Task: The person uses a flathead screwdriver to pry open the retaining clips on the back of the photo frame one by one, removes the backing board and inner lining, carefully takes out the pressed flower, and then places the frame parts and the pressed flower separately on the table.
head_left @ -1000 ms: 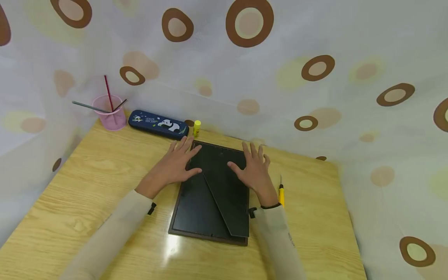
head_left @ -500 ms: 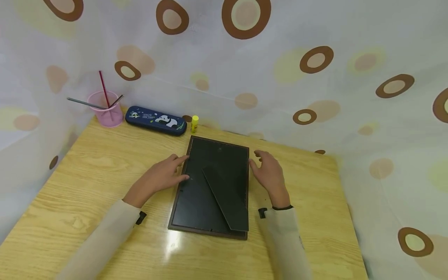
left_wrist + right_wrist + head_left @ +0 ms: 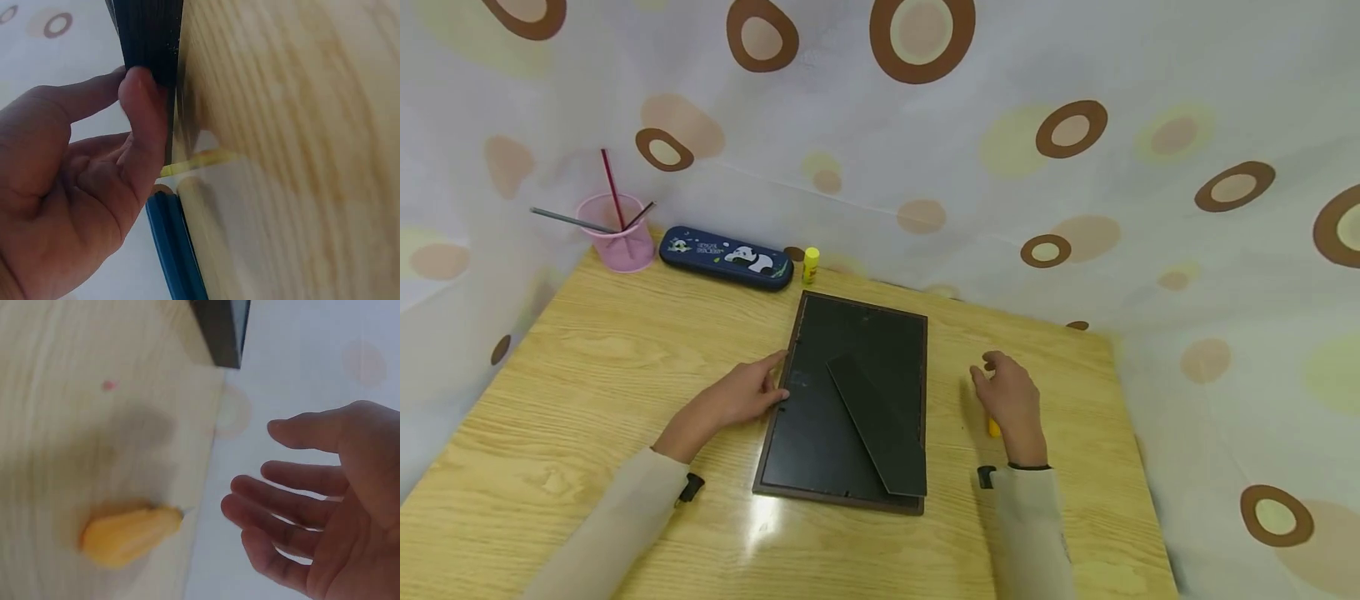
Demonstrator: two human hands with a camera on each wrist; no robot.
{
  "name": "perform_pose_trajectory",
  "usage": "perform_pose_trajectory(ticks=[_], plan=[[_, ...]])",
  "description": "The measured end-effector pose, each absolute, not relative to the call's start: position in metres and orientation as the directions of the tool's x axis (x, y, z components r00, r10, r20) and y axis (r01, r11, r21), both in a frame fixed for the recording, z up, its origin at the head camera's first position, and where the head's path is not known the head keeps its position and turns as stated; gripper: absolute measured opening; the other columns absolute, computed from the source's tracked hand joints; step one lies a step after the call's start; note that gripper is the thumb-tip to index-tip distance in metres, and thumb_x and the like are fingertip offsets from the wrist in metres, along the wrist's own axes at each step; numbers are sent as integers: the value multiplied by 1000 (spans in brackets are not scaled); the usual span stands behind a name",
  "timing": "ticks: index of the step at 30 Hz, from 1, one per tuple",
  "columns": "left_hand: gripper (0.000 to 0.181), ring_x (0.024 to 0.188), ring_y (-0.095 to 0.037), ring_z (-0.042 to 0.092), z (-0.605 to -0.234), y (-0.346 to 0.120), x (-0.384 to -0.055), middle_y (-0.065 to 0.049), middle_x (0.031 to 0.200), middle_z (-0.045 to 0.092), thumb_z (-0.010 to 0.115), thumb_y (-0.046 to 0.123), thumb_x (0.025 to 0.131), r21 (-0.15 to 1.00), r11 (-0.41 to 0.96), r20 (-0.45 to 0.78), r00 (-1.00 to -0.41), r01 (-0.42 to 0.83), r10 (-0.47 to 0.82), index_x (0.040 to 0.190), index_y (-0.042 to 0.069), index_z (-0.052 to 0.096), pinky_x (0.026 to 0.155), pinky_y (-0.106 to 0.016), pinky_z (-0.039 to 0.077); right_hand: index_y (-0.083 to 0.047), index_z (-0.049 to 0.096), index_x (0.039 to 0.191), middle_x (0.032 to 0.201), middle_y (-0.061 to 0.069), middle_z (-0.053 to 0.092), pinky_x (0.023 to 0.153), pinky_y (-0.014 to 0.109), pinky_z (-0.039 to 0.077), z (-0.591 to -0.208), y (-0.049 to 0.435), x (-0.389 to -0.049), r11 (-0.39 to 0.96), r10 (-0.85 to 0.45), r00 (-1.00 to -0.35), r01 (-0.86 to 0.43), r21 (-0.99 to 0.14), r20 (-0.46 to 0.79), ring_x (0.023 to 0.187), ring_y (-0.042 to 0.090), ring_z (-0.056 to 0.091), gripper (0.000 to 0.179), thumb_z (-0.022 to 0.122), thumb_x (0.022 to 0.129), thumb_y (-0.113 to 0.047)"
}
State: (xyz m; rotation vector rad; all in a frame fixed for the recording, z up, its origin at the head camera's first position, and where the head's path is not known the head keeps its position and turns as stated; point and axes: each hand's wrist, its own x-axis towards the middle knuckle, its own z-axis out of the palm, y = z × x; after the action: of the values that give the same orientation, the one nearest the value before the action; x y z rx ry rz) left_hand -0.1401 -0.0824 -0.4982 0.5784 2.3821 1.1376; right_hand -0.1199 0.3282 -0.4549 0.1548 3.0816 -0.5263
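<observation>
A dark picture frame (image 3: 808, 442) lies face down on the table, its black back up and its easel-leg stand (image 3: 880, 433) lying slantwise across it. My left hand (image 3: 741, 393) is at its left edge; in the left wrist view the thumb and fingers pinch that dark edge (image 3: 150, 37). To the right of the frame, my right hand (image 3: 1013, 404) hovers with loosely bent fingers and nothing in them. Beneath it is a yellow-handled screwdriver (image 3: 994, 427), mostly hidden in the head view. The right wrist view shows its handle (image 3: 128, 536) and thin metal shaft on the table.
Along the back edge stand a pink mesh cup (image 3: 627, 250) with several pencils, a navy panda pencil case (image 3: 726, 258) and an upright yellow glue stick (image 3: 810, 266). Spotted cloth (image 3: 820, 100) hangs behind the wooden table (image 3: 625, 333) and at its sides.
Both hands, spread over the frame a second ago, have drawn apart. The left has moved to the frame's left edge; the right has moved right and nearer, over the screwdriver.
</observation>
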Motion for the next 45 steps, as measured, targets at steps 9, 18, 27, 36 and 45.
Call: perform_pose_trajectory(ticks=[9,18,27,36,45], plan=[[74,53,-17,58,-502,-85,-138,-5,76,63,62,18,101,854,516,-256,-813,63,523,158,-1,19,51,-33,49,9,56,131,118,28,64,59,42,52,-472,353,-102,905,243,-953,289,-312,-180,84,34,66,56,59,99,-37],[116,60,-14,54,-505,-80,-134,-1,71,59,82,46,81,780,608,-232,-831,151,505,161,5,9,59,-32,44,9,61,118,97,21,65,51,35,44,-488,355,-101,875,296,-931,354,-330,-213,66,25,59,48,56,99,-35],[120,129,-40,51,-500,-75,-128,-28,147,45,86,50,74,725,650,-224,-815,227,535,162,11,13,102,-52,43,8,64,113,98,23,67,52,37,44,-489,351,-105,882,311,-930,359,-305,-196,65,26,59,36,51,97,-22],[115,118,-37,56,-499,-72,-128,-27,134,54,85,55,73,670,704,-263,-812,235,521,161,13,22,97,-51,47,8,64,117,108,26,68,56,43,51,-473,322,-112,907,245,-964,267,-326,-107,68,29,63,38,56,98,-24],[115,116,-35,57,-500,-70,-126,-26,133,53,85,56,72,673,708,-276,-816,214,508,161,16,23,95,-50,48,5,66,114,94,16,69,50,34,47,-458,285,-120,924,161,-986,164,-345,-39,61,21,59,34,59,98,-24]])
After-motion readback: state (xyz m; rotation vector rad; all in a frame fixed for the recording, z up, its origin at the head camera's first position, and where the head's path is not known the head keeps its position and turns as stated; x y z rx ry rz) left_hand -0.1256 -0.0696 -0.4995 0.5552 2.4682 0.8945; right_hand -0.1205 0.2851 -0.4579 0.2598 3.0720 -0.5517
